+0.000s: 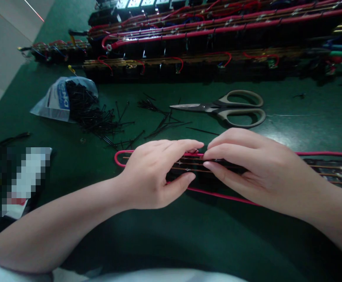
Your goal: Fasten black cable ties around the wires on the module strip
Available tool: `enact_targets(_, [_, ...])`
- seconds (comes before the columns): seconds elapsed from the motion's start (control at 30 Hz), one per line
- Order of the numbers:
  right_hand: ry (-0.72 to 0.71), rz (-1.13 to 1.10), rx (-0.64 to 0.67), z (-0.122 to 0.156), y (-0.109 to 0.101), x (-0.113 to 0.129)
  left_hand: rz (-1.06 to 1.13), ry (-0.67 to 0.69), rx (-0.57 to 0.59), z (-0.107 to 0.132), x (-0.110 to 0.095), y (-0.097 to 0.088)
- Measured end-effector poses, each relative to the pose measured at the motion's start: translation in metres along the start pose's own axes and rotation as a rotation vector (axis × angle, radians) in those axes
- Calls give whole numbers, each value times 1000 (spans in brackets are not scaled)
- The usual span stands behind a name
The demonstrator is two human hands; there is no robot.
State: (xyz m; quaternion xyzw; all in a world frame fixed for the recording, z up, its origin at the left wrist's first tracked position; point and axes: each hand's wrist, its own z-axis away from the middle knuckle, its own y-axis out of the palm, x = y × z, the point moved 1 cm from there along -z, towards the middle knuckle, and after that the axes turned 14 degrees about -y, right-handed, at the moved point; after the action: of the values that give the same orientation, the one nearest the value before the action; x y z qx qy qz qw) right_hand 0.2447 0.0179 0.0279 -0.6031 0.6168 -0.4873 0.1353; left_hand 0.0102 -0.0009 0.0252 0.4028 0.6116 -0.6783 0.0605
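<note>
A long black strip (pixel 333 172) with thin copper-coloured rods lies across the green table beneath both hands. Along its far side runs a red wire (pixel 323 154), which loops round the left end and returns along the near side. My left hand (pixel 156 172) straddles the strip, fingers at the far edge and thumb at the near edge, gripping it. To its right, the thumb and fingertips of my right hand (pixel 256 168) are pinched together just over the rods; what they hold is too small to make out. Beyond the hands lie scissors (pixel 210 107), blades closed, and loose black cable ties (pixel 165 125).
A clear plastic bag (pixel 53 102) spills black cable ties at the left. Wired black assemblies (pixel 188 43) with red wires line the back of the table (pixel 147 239). At the left edge sit a partly blurred white item (pixel 31 172) and dark cables (pixel 0 143).
</note>
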Motion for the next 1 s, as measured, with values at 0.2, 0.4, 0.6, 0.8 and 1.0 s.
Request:
enact_targets(0.2, [11, 1, 10, -1, 0, 0, -11, 3, 9, -1, 0, 0])
enact_targets(0.4, [15, -3, 11, -1, 0, 0, -23, 4, 15, -1, 0, 0])
enact_targets(0.6, [2, -2, 11, 2, 0, -1, -42, 20, 6, -1, 0, 1])
enact_targets(0.8, [-25, 7, 24, 3, 2, -3, -46, 39, 8, -1, 0, 0])
enact_targets(1.0, [7, -15, 26, -1, 0, 0, -47, 23, 2, -1, 0, 1])
